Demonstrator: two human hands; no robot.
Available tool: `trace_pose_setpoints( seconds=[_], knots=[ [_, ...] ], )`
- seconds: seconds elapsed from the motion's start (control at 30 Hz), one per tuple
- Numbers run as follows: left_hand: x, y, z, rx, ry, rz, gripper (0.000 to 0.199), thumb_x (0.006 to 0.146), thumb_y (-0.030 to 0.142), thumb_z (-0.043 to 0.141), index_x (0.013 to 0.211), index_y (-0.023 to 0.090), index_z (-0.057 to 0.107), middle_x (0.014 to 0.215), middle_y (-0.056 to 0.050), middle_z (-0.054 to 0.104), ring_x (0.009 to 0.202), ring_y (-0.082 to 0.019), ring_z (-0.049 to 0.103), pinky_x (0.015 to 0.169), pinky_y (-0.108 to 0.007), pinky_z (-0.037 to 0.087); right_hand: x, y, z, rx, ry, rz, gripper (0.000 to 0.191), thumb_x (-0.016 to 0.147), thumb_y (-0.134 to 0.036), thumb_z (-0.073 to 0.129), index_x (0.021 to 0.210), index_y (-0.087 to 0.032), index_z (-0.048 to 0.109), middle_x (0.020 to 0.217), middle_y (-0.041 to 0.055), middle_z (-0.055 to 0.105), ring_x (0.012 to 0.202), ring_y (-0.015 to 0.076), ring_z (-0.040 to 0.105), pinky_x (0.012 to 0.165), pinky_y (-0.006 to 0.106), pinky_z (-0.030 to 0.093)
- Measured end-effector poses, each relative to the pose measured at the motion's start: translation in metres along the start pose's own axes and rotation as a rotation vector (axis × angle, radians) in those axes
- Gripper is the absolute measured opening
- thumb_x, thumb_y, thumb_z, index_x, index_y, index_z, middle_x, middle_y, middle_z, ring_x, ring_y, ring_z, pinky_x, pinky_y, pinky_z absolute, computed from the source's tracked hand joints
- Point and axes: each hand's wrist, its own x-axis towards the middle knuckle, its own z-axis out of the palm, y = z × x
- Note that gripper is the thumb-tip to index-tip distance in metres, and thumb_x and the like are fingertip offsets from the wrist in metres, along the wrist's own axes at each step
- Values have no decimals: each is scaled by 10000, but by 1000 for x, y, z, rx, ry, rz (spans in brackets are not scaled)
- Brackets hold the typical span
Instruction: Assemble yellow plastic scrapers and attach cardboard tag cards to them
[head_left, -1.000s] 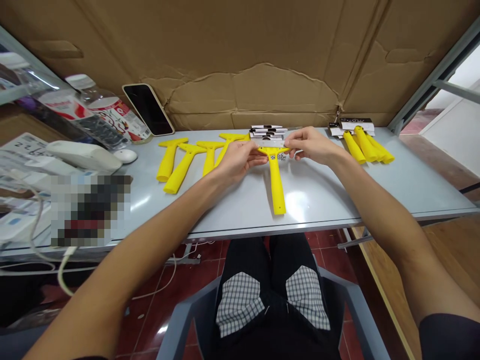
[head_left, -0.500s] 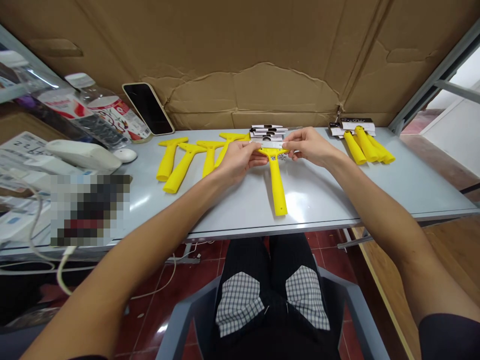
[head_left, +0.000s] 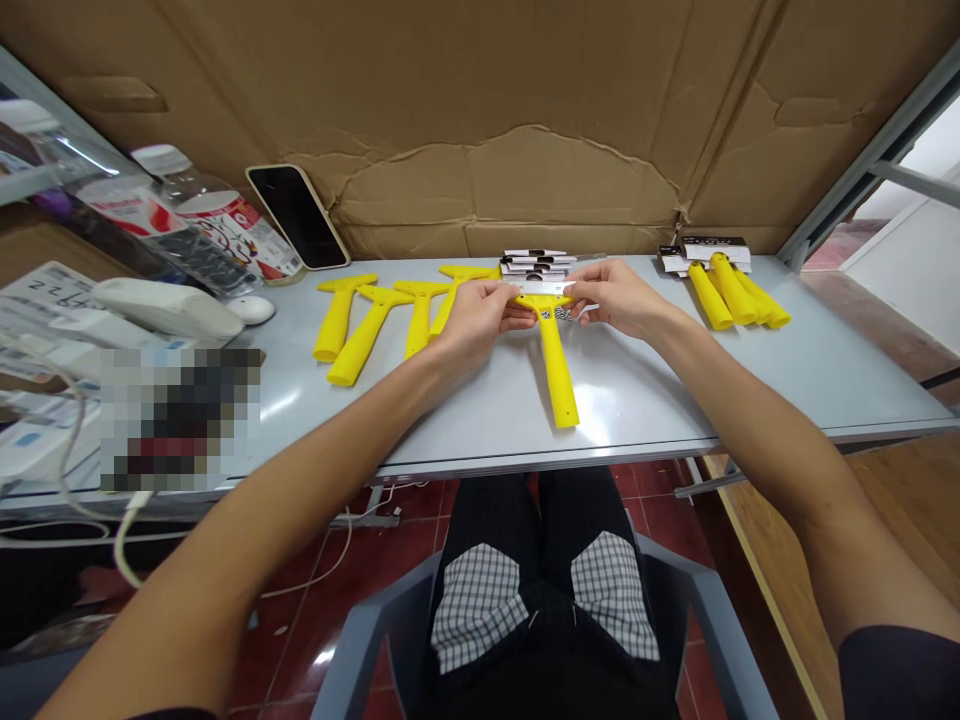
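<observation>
Near the middle of the table a yellow T-shaped handle [head_left: 558, 375] points toward me, with a flat pale strip [head_left: 546, 288] along its wide head. My left hand [head_left: 480, 318] pinches the left end of the strip and head. At the right end, the fingers of my right hand [head_left: 611, 297] are closed on the same strip. Small metal screws [head_left: 562, 314] lie just behind the handle, partly hidden by it. Beyond my hands is a stack of black-and-white packaged pieces [head_left: 536, 262].
Several yellow handles [head_left: 360, 345] lie left of my hands. More handles [head_left: 731, 292] with black-and-white cards are at the right. A phone [head_left: 298, 217], bottles [head_left: 236, 232], a white mouse [head_left: 251, 309] and cables stand at the left. Cardboard [head_left: 525, 120] lines the back.
The lower end of the held handle has swung slightly to the right. My right fingers have shifted a little to the left along the strip.
</observation>
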Motion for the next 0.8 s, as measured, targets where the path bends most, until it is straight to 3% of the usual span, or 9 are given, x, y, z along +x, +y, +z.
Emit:
trace_pose_setpoints(
  seconds=[0.33,0.5,0.63,0.8],
  knots=[
    [-1,0,-2,27,-26,25,149,912,35,669,1018,136,696,777,-53,799,641,-153,778,674,-245,650,-2,-3,8,19,61,-8,205,878,-68,891,767,-163,748,726,59,693,676,157,662,535,254,560],
    [6,-6,-5,72,27,106,341,860,58,714,1160,190,619,710,7,760,637,-177,793,668,-264,668,-4,-3,10,32,67,14,138,916,-20,789,900,-156,772,819,75,743,694,150,677,530,234,572],
    [8,-9,-6,106,31,176,281,885,100,706,1133,203,622,722,19,743,630,-169,795,653,-254,664,-3,-1,10,47,61,34,145,928,-22,760,960,-163,765,881,91,778,695,146,685,542,230,578],
    [7,-6,-4,95,43,158,216,897,115,677,1100,183,651,714,4,741,622,-163,785,633,-243,653,-4,-2,10,46,54,25,122,954,-35,754,920,-153,758,853,92,762,688,143,675,548,232,575]
  ],
)
